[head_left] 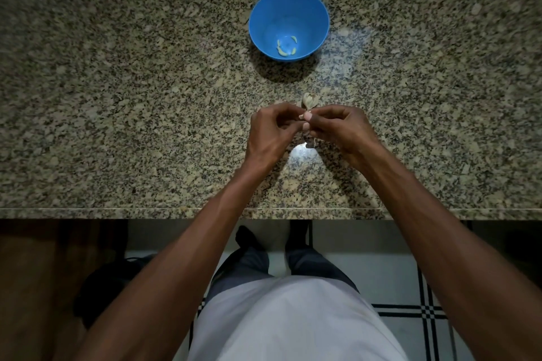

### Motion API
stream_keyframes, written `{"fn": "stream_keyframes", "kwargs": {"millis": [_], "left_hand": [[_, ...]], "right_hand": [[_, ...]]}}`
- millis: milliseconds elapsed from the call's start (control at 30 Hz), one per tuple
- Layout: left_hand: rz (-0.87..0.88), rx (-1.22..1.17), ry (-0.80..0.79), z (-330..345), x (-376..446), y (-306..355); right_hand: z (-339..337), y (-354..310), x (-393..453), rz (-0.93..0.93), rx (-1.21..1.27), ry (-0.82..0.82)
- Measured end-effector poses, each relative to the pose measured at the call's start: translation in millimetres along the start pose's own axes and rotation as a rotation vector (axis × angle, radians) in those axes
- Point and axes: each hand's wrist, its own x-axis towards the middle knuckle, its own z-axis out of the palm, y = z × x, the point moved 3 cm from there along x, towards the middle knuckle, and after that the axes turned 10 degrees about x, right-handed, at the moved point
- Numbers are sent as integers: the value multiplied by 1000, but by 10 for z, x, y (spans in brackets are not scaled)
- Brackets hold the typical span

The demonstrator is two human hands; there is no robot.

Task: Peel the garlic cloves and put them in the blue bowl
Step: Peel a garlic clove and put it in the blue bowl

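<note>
Both hands' fingers (pixel 308 117) curled, pinching garlic clove (pixel 302 116)

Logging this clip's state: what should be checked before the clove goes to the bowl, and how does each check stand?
1. Both hands on the clove: left hand and right hand pinch something small together; ok.
2. Clove fully peeled: hidden by fingers; cannot tell.
3. Blue bowl upright, open: ok.
4. Peeled cloves already in bowl: ok.
5. Path to bowl: only the garlic skin lies between; ok.
</note>
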Motion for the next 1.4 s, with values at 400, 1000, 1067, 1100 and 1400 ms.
{"fn": "stream_keyframes", "kwargs": {"millis": [400, 1000, 1067, 1100, 1400], "left_hand": [[-467, -505, -414, -73, 70, 7], [-475, -565, -336, -17, 62, 18], [-354, -465, -299, -8, 25, 5], [-302, -394, -267, -7, 15, 1], [230, 278, 24, 33, -2, 34]], "right_hand": [[-12, -76, -41, -479, -545, -10], [-98, -80, 76, -341, -391, -97], [-112, -53, 61, -279, -358, -72], [-110, -45, 45, -235, -325, -71], [-71, -10, 15, 416, 158, -93]]}}
